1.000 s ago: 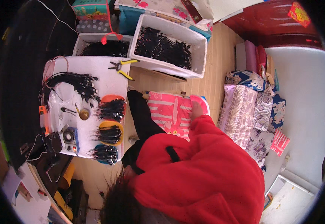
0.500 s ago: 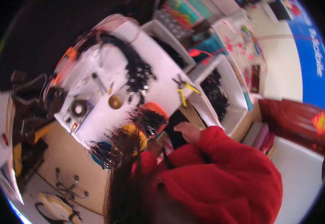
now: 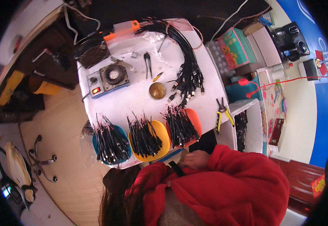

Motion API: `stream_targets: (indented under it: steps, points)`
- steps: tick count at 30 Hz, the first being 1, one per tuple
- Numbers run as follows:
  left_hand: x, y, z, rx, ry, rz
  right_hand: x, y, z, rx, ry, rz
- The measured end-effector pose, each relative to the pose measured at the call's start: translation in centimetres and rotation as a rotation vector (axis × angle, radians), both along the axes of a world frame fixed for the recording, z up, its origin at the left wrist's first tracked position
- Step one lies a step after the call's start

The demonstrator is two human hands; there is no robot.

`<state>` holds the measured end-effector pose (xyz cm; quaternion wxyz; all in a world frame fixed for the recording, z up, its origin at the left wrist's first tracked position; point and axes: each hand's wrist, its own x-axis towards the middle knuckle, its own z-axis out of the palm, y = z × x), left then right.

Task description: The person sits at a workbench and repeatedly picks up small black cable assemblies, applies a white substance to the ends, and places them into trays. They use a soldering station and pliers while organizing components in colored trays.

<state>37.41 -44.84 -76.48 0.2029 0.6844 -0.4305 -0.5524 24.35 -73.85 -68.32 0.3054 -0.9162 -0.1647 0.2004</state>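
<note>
My right hand [image 3: 196,159] is low in front of my body, just below the table's front edge, its fingers curled together. What they close on, if anything, is hidden. My left hand is out of sight behind hair and the red left sleeve [image 3: 151,176]. Closest to the hands, three plates line the front edge: a blue one [image 3: 125,132], a yellow one [image 3: 165,136] and an orange one [image 3: 195,119]. Each bears a bunch of short black cables [image 3: 145,141] with metal plugs toward me and stripped reddish wire ends away. Wire strippers [image 3: 223,113] with yellow handles lie at the table's right edge.
A solder pot [image 3: 114,75] with a lit red switch stands at left on the white table [image 3: 134,107]. Beside it are a round tin of amber stuff [image 3: 157,90] and dark tweezers [image 3: 147,64]. A long cable bundle [image 3: 186,56] curves behind; a white bin [image 3: 258,120] stands right.
The view has turned and steadied, bringing the whole table into sight. My right hand has come down and inward, its fingers more curled. My left hand, partly visible before, is now hidden.
</note>
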Motion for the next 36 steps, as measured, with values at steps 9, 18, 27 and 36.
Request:
stream_targets:
  steps: [9,18,27,36]
  points:
    - [-7.2,5.6,-2.7,0.016,-0.225,0.125,-3.8,3.5,-6.7,0.082,-0.386,0.086]
    - [-11.6,2.4,-3.2,0.026,-0.333,0.076,-10.4,1.3,-2.2,0.172,-0.755,-0.357]
    - [-8.2,-0.8,-5.2,-0.014,-0.272,0.022,-11.9,0.0,-4.1,0.118,-0.652,-0.47]
    - [-3.6,-7.8,-5.6,-0.027,-0.173,-0.083,-4.9,-2.8,-2.6,0.035,-0.61,-0.466]
